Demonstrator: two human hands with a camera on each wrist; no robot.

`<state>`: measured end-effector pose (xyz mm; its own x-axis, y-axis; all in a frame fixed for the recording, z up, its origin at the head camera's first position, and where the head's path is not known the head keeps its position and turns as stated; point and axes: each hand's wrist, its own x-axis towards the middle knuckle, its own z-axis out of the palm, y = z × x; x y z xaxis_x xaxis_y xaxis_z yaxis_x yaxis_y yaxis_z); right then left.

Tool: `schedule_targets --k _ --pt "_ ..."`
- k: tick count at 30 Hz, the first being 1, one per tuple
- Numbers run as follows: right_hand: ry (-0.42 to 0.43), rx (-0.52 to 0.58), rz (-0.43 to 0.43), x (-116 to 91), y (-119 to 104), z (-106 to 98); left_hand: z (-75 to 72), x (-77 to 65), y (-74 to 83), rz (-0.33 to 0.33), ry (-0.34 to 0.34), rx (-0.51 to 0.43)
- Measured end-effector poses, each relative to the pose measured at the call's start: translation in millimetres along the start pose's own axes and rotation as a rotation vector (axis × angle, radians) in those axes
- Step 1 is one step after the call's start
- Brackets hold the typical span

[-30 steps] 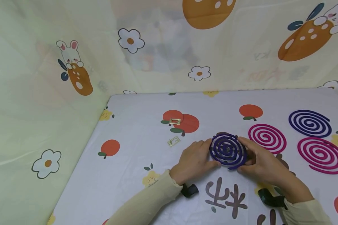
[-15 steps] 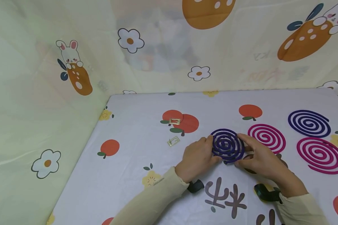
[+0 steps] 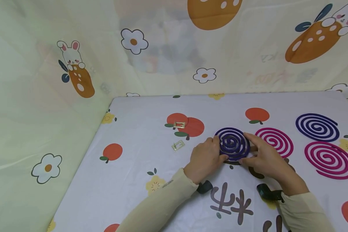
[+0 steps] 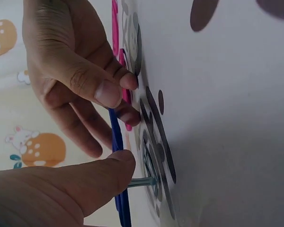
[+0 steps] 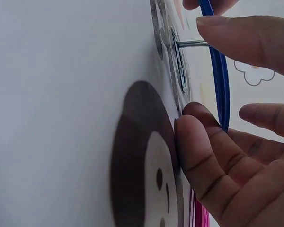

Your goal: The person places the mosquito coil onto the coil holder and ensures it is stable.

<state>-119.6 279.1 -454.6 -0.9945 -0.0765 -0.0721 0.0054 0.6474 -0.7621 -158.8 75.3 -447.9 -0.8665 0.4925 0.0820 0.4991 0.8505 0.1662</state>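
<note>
A blue mosquito coil [image 3: 230, 141] is held level close over the table by both hands. My left hand [image 3: 205, 158] grips its left edge, with the thumb [image 4: 120, 168] along the near rim. On the opposite side my right hand [image 3: 264, 159] holds the rim between thumb and fingers, some fingertips down at the cloth. Beneath the coil, a thin metal stand [image 5: 181, 66] lies on the table, and its upright prong [image 5: 194, 43] reaches up to the coil's underside. From the head view the coil mostly hides this stand.
Two pink coils [image 3: 327, 158] and another blue coil [image 3: 317, 128] lie flat on the right. Left of the hands are two small gold metal stands, one nearer [image 3: 178, 145] and one farther [image 3: 179, 125]. A printed fabric wall [image 3: 165, 64] rises behind the table.
Both hands have carried the blue coil away from the person and slightly left. The other coils and the two gold stands have stayed in place.
</note>
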Motion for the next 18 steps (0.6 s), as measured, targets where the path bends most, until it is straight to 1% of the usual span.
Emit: schedule_targets --k 3,7,18 --pt "0.001 -0.006 0.016 3.1 0.2 0.0 0.2 2.0 -0.3 -0.009 -0.004 0.001" --pt "0.009 -0.008 0.012 6.8 0.5 0.3 1.2 4.7 -0.8 -0.015 -0.004 -0.007" --pt "0.040 0.011 0.000 9.3 1.0 1.5 1.6 7.8 -0.8 -0.008 0.039 -0.003"
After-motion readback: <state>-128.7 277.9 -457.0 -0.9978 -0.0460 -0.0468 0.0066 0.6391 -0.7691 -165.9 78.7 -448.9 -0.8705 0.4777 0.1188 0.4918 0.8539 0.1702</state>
